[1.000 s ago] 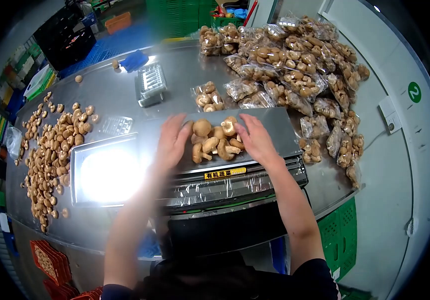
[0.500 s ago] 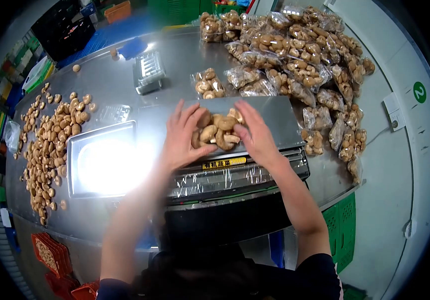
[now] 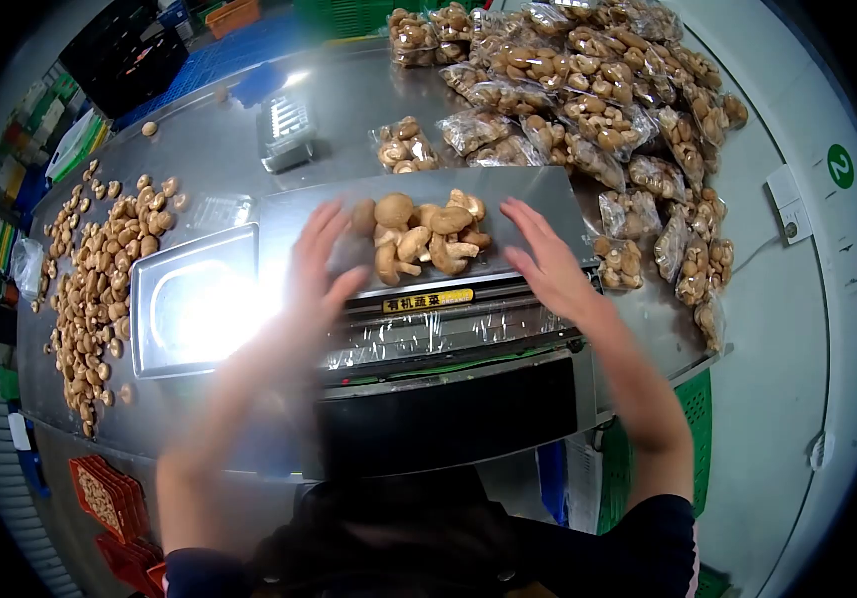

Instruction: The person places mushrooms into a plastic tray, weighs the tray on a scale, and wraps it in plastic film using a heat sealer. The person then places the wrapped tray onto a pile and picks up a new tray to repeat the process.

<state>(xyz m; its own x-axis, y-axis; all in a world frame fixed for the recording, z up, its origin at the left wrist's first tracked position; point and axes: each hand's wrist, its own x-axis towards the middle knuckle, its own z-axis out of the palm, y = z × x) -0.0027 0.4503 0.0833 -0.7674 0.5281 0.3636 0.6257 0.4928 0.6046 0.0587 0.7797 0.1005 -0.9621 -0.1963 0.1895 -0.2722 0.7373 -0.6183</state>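
A small heap of brown mushrooms lies on the flat metal top of a wrapping machine. My left hand is left of the heap, blurred, its fingers apart and holding nothing. On the other side, my right hand is open too, fingers spread, a little apart from the mushrooms. Below the heap, the machine's front bears a yellow label and a strip of clear film.
Many loose mushrooms cover the table's left part, beside a shiny metal tray. Wrapped mushroom packs are piled at the back right. Clear plastic trays stand at the back. Red crates are at the lower left.
Both hands have let go of the mushrooms and moved apart, left and right. The heap now lies more spread out on the metal top. The view has shifted slightly.
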